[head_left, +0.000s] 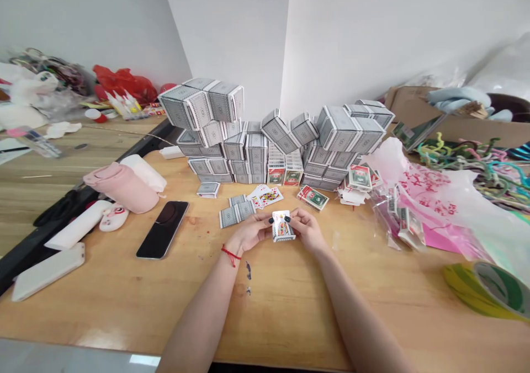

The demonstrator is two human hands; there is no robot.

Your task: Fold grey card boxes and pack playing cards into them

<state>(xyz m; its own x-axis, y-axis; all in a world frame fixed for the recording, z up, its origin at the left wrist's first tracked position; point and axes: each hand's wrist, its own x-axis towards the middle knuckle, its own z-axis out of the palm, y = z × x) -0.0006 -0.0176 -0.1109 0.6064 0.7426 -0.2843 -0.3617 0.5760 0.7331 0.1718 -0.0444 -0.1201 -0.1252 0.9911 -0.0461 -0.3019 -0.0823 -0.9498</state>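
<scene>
Between both hands is a playing card (pixel 283 224), face toward me, with patterned card edges showing at its bottom and sides. My left hand (pixel 253 232) pinches its left side, and my right hand (pixel 306 229) grips the right side; both thumbs lie on the face. Just left of them, several playing cards lie face down (pixel 238 213), and a few face-up cards (pixel 267 196) rest behind. A small folded card block (pixel 207 190) sits farther left. Beyond the hands rises a structure of grey patterned card blocks (pixel 256 152). A green and red card box (pixel 313 197) lies in front of it.
On the left are a black phone (pixel 163 229), a pink cylindrical case (pixel 122 188) and a white power bank (pixel 48 271). To the right lie a plastic bag (pixel 426 191), a roll of yellow-green tape (pixel 488 287), and more card boxes (pixel 359 178). A cardboard box (pixel 455 122) stands behind.
</scene>
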